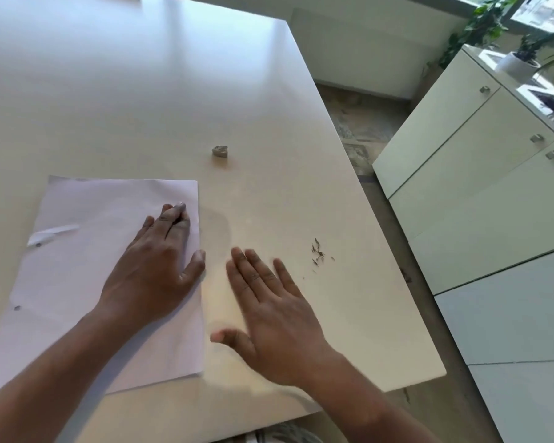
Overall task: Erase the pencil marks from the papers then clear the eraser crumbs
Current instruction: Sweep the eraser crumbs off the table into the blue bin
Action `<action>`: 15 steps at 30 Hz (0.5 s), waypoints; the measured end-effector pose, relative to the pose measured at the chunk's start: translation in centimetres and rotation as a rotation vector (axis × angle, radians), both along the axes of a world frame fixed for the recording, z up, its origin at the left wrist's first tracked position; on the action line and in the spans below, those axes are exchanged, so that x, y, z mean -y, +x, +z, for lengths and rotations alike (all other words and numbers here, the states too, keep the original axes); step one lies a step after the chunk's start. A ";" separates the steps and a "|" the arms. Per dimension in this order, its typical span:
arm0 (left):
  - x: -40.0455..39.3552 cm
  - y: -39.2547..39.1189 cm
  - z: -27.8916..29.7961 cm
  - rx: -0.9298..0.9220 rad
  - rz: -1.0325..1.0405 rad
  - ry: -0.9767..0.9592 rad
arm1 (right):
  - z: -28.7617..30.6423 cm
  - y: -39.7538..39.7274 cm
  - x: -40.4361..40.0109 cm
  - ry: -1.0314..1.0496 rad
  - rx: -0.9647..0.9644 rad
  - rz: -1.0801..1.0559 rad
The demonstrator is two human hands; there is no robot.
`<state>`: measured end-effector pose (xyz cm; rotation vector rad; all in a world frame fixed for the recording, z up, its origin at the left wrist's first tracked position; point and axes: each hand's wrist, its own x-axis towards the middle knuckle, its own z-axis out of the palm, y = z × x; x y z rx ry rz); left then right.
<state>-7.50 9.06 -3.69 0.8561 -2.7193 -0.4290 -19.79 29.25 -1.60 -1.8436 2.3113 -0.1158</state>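
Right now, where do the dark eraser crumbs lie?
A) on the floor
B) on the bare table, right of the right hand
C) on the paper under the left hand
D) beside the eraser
B: the eraser crumbs sit on the table just beyond the right hand, off the paper.

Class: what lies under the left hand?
The left hand rests flat on the papers, which lie on the table. Any marks beneath the palm are covered.
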 end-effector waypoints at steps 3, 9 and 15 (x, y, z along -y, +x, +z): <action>-0.1 0.0 0.1 -0.008 0.006 0.014 | 0.9 -2.1 -0.8 0.119 -0.027 -0.035; -0.3 0.0 0.2 -0.008 0.020 0.025 | 1.9 -4.6 -1.5 -0.037 -0.100 -0.312; -0.2 0.1 0.2 0.014 0.000 0.008 | 0.4 0.5 2.5 0.027 -0.013 0.065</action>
